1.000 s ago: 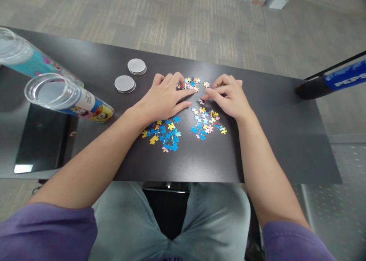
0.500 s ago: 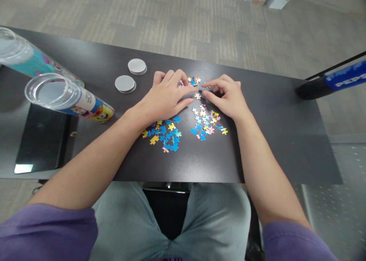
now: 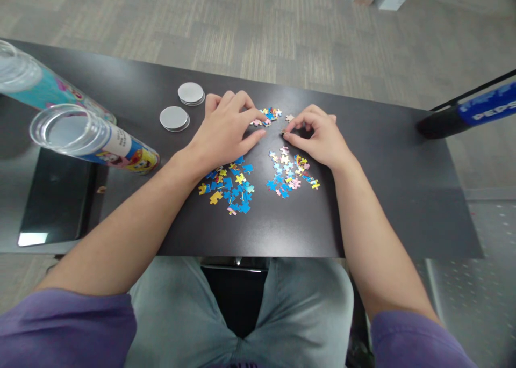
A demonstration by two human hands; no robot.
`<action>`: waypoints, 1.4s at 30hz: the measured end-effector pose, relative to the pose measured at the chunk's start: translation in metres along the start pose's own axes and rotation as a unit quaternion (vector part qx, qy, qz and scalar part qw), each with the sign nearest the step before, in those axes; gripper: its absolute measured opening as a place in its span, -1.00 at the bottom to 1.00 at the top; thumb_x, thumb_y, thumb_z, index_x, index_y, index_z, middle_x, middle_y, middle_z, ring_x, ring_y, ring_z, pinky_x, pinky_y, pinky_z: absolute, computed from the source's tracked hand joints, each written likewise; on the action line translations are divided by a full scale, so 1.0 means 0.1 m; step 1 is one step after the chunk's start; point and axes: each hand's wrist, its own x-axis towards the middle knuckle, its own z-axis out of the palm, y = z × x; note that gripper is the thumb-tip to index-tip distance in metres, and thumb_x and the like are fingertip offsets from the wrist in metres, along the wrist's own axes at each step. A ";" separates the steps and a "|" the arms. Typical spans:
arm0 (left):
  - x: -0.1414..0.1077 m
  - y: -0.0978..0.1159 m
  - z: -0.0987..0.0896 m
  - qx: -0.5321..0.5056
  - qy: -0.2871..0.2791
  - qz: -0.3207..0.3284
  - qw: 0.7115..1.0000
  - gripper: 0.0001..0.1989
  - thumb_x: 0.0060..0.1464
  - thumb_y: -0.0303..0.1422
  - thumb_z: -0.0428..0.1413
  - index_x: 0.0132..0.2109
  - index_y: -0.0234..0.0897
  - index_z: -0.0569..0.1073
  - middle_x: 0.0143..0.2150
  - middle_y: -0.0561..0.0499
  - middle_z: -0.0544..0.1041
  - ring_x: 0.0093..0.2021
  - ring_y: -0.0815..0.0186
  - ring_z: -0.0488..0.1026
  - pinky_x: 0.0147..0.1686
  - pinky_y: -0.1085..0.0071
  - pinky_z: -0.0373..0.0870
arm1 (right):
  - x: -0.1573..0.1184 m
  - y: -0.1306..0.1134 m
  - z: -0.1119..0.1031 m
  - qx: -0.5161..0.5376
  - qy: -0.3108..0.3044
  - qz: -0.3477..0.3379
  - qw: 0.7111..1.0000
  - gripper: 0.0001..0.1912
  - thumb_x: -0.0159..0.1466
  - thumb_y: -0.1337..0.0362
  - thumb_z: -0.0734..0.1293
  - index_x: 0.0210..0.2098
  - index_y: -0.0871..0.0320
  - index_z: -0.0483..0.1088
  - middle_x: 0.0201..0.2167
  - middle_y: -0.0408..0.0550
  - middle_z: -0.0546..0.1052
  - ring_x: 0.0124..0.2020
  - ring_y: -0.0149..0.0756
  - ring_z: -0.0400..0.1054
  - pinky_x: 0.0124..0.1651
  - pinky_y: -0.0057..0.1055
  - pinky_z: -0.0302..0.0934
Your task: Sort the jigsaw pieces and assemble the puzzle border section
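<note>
My right hand (image 3: 316, 133) pinches a small puzzle piece (image 3: 284, 132) between thumb and index finger, just above the dark table. My left hand (image 3: 228, 129) is open, its thumb and fingers apart, beside a small group of joined or touching pieces (image 3: 271, 115) at the back. A single pale piece (image 3: 289, 118) lies near my right fingertips. Two loose piles rest nearer to me: a blue and yellow pile (image 3: 237, 188), partly hidden by my left hand, and a blue and pink pile (image 3: 288, 169).
Two clear-topped printed tubes (image 3: 121, 149) (image 3: 68, 91) stand at the left, near a black glossy device (image 3: 56, 196). Two stacks of round grey discs (image 3: 191, 93) (image 3: 173, 118) lie behind my left forearm. A blue-labelled bottle (image 3: 479, 110) is at the right edge.
My left hand has moved left, away from my right hand. The piece that lay between my hands is gone from its spot, and my right hand now pinches a piece.
</note>
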 end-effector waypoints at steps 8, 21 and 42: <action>0.00 0.02 -0.03 0.010 -0.009 -0.024 1.000 -0.60 0.67 -0.19 0.23 0.42 -0.08 0.83 0.45 -0.31 0.71 0.50 -0.41 0.57 0.58 -0.45 0.33 | 0.00 0.16 0.04 -0.052 0.067 0.049 0.995 -0.65 0.59 0.12 0.56 0.33 -0.12 0.75 0.18 0.07 0.76 0.14 0.20 0.64 0.56 0.36 0.26; -0.01 -0.03 -0.01 0.009 0.005 -0.010 1.000 -0.63 0.66 -0.14 0.26 0.40 -0.04 0.81 0.44 -0.31 0.73 0.49 -0.42 0.59 0.56 -0.48 0.37 | 0.04 0.12 0.10 -0.034 0.065 0.079 0.994 -0.80 0.49 0.11 0.58 0.08 -0.12 0.79 0.06 0.05 0.74 0.06 0.22 0.61 0.52 0.45 0.25; 0.00 0.00 -0.05 0.006 0.001 -0.025 1.000 -0.61 0.65 -0.14 0.24 0.39 -0.08 0.81 0.45 -0.35 0.72 0.51 -0.44 0.58 0.59 -0.51 0.34 | -0.03 0.15 -0.12 -0.045 0.063 0.052 0.996 -0.76 0.59 -0.06 0.60 -0.10 -0.13 0.90 -0.12 0.04 0.74 -0.10 0.14 0.61 0.46 0.53 0.24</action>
